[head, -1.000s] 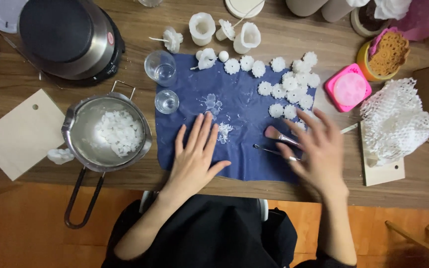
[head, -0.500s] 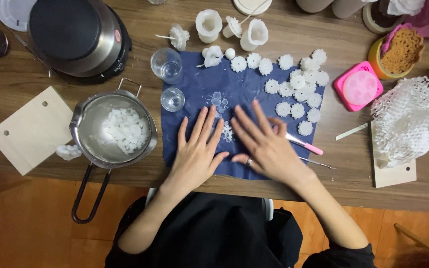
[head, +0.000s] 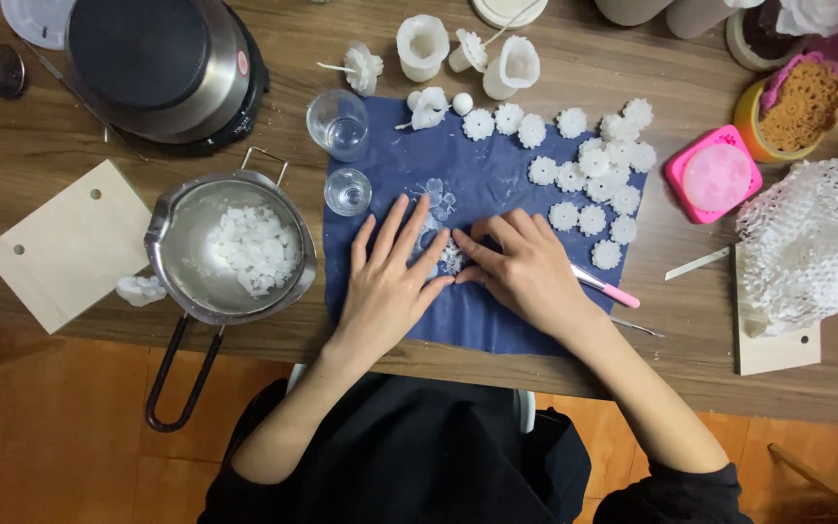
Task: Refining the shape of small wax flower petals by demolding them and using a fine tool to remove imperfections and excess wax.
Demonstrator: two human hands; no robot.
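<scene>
My left hand (head: 389, 281) lies flat, fingers spread, on a dark blue cloth (head: 477, 184). My right hand (head: 526, 272) rests beside it with its fingertips touching a small patch of white wax bits (head: 452, 258) between the two hands. Several white wax flowers (head: 589, 184) lie on the cloth's far right part. A pink-handled brush (head: 608, 288) and a thin metal tool (head: 638, 327) lie just right of my right hand, partly under it.
A steel pot of white wax flakes (head: 235, 247) stands left of the cloth, with a hot plate (head: 157, 63) behind it. Two small glasses (head: 341, 126), white candle moulds (head: 458, 49), a pink mould (head: 715, 175), white netting (head: 807, 243) and a wooden board (head: 65, 243) surround the cloth.
My right hand moved left from the brush and tools to the wax patch beside my left hand. The left hand stayed flat on the cloth.
</scene>
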